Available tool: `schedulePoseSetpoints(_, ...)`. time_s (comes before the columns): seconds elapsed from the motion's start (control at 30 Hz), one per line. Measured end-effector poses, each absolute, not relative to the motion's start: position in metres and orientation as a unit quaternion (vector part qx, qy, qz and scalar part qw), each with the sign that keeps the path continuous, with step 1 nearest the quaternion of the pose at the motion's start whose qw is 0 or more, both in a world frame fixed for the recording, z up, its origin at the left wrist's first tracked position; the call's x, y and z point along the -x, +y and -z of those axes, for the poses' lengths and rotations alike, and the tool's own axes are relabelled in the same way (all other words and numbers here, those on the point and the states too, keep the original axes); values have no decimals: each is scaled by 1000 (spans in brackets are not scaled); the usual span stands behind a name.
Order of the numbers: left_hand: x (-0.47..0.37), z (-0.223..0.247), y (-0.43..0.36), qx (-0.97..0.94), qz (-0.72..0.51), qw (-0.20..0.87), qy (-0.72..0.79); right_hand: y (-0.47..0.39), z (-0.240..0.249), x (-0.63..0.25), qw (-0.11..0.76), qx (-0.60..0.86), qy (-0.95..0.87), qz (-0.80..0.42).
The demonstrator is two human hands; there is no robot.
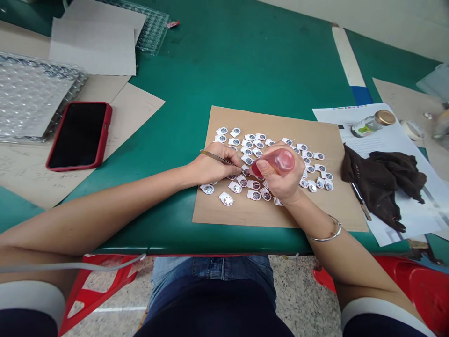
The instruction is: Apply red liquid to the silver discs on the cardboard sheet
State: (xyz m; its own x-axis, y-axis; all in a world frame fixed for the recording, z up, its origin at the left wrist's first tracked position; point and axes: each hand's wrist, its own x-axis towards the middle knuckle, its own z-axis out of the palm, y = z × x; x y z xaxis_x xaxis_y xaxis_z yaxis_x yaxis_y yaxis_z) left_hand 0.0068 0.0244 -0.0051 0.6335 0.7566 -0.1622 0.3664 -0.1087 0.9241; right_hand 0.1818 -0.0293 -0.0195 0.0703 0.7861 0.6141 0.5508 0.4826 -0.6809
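Note:
My left hand [213, 166] is closed around thin metal tweezers [216, 157], their tips pointing right among the small parts. In my right hand [286, 182] is a translucent pinkish-red squeeze bottle [282, 161], tilted so its base faces up toward me. Its lower end comes close to the tweezer tips, and my fingers partly hide it; whether it touches a part I cannot tell. Many small round parts on white tabbed backings [228, 199] lie in loose rows on a brown cardboard sheet [224, 214] beneath both hands. Some of them are covered by my hands.
A phone in a red case [79, 135] lies at left near bubble wrap [31, 98] and white sheets [94, 42]. To the right, a dark cloth [386, 178], a metal-tipped tool [360, 200] and a gold-lidded glass jar [372, 124] rest on printed paper [354, 126].

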Motion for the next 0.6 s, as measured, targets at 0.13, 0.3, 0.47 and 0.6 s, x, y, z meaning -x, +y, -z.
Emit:
schedulePoseSetpoints(0.13, -7, 5, 24, -716, -181, 551, 388, -29, 18, -182, 548, 478, -678, -106)
schedulePoseSetpoints(0.3, -8, 7, 25, -711, -180, 558, 388, -30, 20, -181, 546, 475, -682, -106)
schedulePoseSetpoints(0.47, -4, 1, 22, -762, -188, 491, 377, -26, 15, -191, 648, 471, -575, -168)
schedulePoseSetpoints(0.6, 2, -13, 21, -797, -254, 411, 361, -11, 1, -212, 748, 469, -432, -186)
